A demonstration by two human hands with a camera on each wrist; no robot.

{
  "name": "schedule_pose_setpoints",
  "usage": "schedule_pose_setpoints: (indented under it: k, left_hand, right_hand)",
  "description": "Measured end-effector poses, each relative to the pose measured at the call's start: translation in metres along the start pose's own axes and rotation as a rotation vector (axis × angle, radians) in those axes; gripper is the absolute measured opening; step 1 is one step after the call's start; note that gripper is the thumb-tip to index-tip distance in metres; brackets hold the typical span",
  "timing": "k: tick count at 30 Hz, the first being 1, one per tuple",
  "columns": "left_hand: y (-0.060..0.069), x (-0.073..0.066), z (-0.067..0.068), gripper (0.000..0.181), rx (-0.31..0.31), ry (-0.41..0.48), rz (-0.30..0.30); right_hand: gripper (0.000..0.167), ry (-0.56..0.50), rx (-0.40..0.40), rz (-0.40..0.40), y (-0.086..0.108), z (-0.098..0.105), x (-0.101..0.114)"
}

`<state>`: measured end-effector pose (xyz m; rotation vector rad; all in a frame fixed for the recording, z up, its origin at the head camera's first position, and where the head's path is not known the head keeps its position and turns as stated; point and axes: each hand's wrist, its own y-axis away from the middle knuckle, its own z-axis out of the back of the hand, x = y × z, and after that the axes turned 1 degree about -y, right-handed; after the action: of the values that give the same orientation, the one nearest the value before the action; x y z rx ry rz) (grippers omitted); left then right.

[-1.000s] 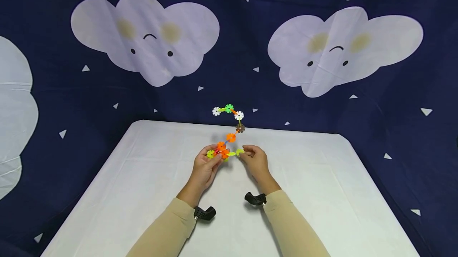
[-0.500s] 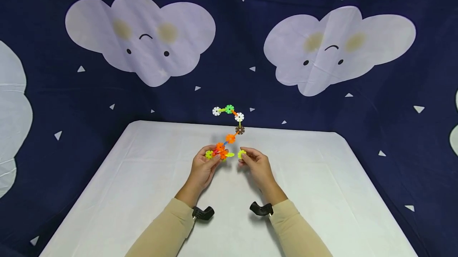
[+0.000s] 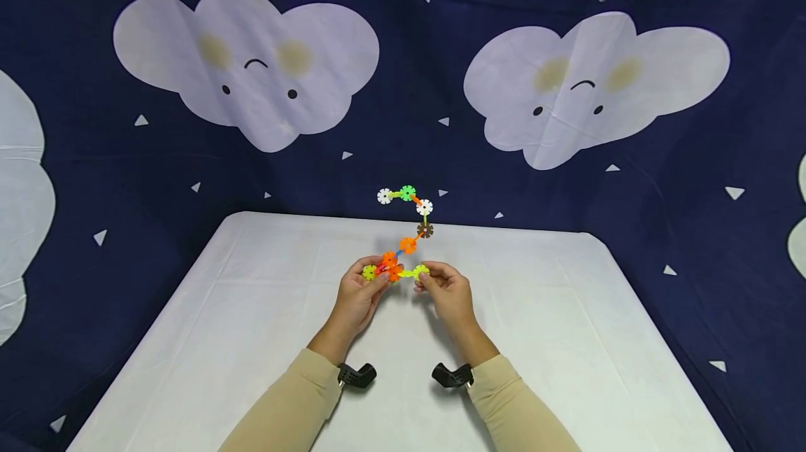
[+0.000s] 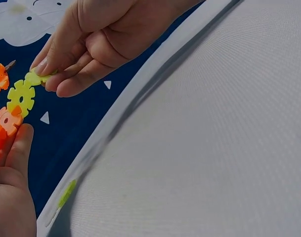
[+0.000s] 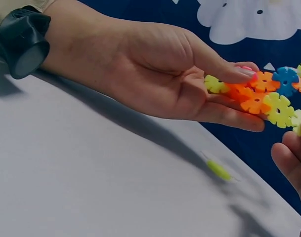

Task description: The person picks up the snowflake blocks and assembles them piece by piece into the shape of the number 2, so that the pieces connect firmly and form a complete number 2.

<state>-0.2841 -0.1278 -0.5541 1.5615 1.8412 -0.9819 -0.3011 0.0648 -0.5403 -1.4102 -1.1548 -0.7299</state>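
A chain of slotted snowflake discs (image 3: 408, 245) in orange, blue, brown, white, green and yellow rises away from me in a hook shape. My left hand (image 3: 357, 297) grips its near cluster of orange discs (image 5: 254, 101), thumb on top. A yellow disc (image 4: 21, 98) juts from the cluster toward the right. My right hand (image 3: 450, 292) pinches a yellow-green disc (image 3: 420, 272) between thumb and fingers. That disc meets the jutting yellow one edge to edge; how deep their slots sit is too small to tell. Fingers hide part of both.
A white-covered table (image 3: 535, 340) lies beneath the hands. A yellow-green piece (image 5: 219, 169) shows against the white cover in both wrist views. Behind stands a dark blue cloth (image 3: 415, 88) printed with clouds. Each wrist wears a black device (image 3: 357, 376).
Half a second ago my right hand held its yellow-green disc apart, to the right of the chain. It has since moved left, bringing the disc against the yellow one. My left hand barely moved.
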Motion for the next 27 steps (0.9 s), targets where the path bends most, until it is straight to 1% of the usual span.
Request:
schedule_pose_setpoints:
  k: [4,10,14,19,23,27]
  left_hand:
    - [0.0003,-0.0004,-0.0011,0.031,0.007,0.01,0.004]
    - [0.0014,-0.0014,-0.0021,0.029,0.011,0.014,0.007]
    - [0.0021,-0.0014,-0.0023,0.027,0.018,-0.002,0.005]
    - [0.0032,-0.0011,-0.0031,0.026,0.026,-0.028,-0.006]
    - [0.0035,-0.0007,-0.0045,0.025,0.026,-0.063,0.002]
    - [0.0038,0.0001,-0.0052,0.026,0.02,-0.054,0.008]
  right_hand:
    - [0.027,0.016,-0.027,0.019,0.0014,-0.0024,0.0012]
    - [0.025,0.001,-0.01,0.017,0.0022,-0.0023,0.0003]
    - [0.023,0.004,-0.019,0.03,0.003,-0.0021,0.0006]
    - [0.024,-0.035,-0.016,0.037,0.0032,-0.0023,0.0]
    - [0.023,-0.03,-0.028,0.038,0.0039,-0.0021,-0.0007]
    - [0.022,-0.033,-0.031,0.045,0.0052,-0.0016,-0.0012]
